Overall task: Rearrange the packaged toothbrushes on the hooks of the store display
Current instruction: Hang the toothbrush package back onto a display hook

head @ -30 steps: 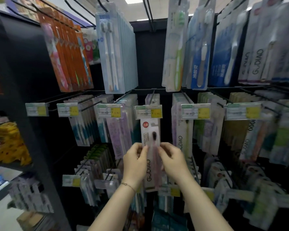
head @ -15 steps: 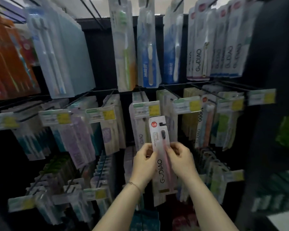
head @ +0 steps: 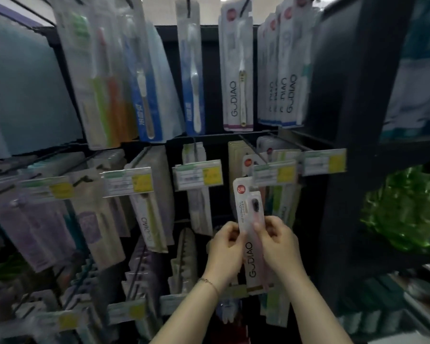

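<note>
A white GUDIAO toothbrush pack (head: 249, 204) with a red round logo and a dark brush head is held upright in front of the display. My left hand (head: 227, 252) pinches its left edge and my right hand (head: 278, 247) pinches its right edge, both at mid-height. The pack's top sits just left of a hook with a yellow price tag (head: 274, 173), beside a similar pack (head: 248, 162) hanging there. Whether the held pack is on a hook cannot be told.
Rows of hooks carry hanging toothbrush packs: GUDIAO packs (head: 236, 70) above, blue packs (head: 144, 100) at upper left, purple packs (head: 35, 229) at lower left. A black upright post (head: 345, 145) bounds the display on the right, with green packaged goods (head: 405, 207) beyond it.
The view has swung right along the display. Both hands carried the pack off its middle hook and rightward, up to the hook near the black post.
</note>
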